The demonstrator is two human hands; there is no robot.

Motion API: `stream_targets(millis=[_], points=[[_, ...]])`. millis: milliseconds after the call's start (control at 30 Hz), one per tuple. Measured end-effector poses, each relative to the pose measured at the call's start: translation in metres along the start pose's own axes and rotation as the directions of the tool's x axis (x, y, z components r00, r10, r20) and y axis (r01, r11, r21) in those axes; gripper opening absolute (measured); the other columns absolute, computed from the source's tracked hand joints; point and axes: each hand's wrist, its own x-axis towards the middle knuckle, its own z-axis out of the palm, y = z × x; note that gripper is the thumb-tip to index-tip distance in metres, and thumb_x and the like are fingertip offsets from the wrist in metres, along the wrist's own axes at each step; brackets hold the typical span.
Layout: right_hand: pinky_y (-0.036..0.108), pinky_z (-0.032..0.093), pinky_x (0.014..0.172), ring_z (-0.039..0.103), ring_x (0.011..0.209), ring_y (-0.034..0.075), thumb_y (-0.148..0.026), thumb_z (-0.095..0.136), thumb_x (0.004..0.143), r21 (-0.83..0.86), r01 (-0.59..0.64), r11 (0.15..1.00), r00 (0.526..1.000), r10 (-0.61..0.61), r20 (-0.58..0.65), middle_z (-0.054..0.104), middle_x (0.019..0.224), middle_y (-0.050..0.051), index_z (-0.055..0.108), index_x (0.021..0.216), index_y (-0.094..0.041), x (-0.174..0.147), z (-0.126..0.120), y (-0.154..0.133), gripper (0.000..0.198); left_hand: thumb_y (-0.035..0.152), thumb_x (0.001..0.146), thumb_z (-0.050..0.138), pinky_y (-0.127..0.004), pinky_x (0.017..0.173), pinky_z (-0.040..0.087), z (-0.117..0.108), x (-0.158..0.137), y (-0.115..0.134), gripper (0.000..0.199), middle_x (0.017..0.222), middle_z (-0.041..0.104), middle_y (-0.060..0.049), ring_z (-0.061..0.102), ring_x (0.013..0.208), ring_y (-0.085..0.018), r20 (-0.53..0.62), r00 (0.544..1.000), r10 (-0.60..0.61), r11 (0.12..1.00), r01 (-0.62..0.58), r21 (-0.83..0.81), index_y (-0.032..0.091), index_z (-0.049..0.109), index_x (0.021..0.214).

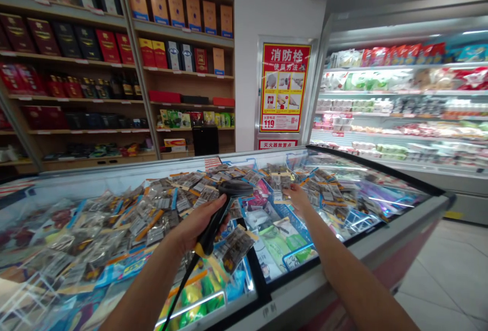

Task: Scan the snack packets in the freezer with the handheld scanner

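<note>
My left hand is wrapped round the handle of a black barcode scanner with yellow trim, its head turned to the right and a cord trailing down. My right hand reaches across the chest freezer and pinches the edge of a small clear snack packet with a printed label. Many similar packets are strewn over the glass top on both sides. One packet with brown contents lies just below the scanner, near the black lid frame.
Through the glass, blue wire baskets and bagged frozen goods show. Behind stand shelves of boxed bottles and a fire-hydrant poster. A lit open chiller is at the right, above tiled floor.
</note>
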Motion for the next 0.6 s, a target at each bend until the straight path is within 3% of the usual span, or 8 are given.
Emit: stream_targets(millis=[67,133,600], points=[[0.028,0.043,0.060,0.056,0.062,0.014,-0.024,0.057,0.051,0.232,-0.029,0.972,1.000,0.028,0.008,0.062,0.069,0.001,0.055,0.076,-0.016,-0.001,0.005,-0.001,0.027,0.048,0.069,0.057,-0.017,0.038,0.040,0.001,-0.001,0.000,0.034,0.055,0.059,-0.002,0.051,0.042,-0.008,0.006,1.000,-0.006,1.000,0.006,-0.009,0.015,0.055,0.073],[0.028,0.042,0.061,0.055,0.061,0.014,-0.023,0.060,0.046,0.348,-0.029,0.937,1.000,0.028,0.009,0.061,0.067,-0.001,0.055,0.073,-0.017,-0.002,0.010,-0.002,0.028,0.048,0.070,0.057,-0.017,0.037,0.039,0.002,-0.002,0.001,0.034,0.055,0.059,-0.002,0.051,0.042,-0.008,0.006,1.000,-0.017,1.000,0.017,-0.021,0.014,0.055,0.072],[0.025,0.039,0.064,0.053,0.062,0.011,-0.017,0.059,0.044,0.397,-0.035,0.917,0.999,0.045,-0.016,0.061,0.063,-0.004,0.054,0.070,-0.018,-0.004,0.012,-0.004,0.027,0.045,0.077,0.049,-0.017,0.037,0.041,0.002,-0.001,0.001,0.031,0.055,0.058,-0.001,0.050,0.041,-0.008,0.011,0.999,-0.049,0.996,0.050,-0.067,0.015,0.055,0.075]])
